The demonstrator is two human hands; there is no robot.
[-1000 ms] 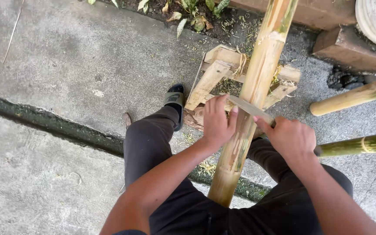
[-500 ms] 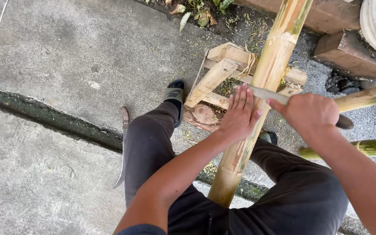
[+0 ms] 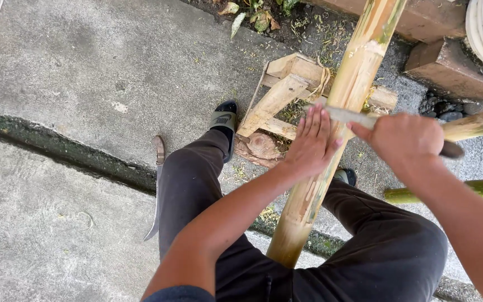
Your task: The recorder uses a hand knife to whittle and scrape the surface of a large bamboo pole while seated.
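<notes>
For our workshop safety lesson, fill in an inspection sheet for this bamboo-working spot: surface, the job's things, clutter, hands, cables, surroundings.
Surface: grey concrete ground, crossed by a dark, mossy joint.
Job's things: thick bamboo pole slanting between the person's legs, its far part lying over a small wooden rack; knife laid across the pole.
Clutter: a second long blade lying on the concrete beside the left leg; shavings and dry leaves near the rack.
Hands: left hand flat, fingers spread, on the pole by the blade; right hand closed around the knife handle.
Cables: nothing seen.
Surroundings: more bamboo poles at right, brown blocks behind, sandals on both feet.
</notes>
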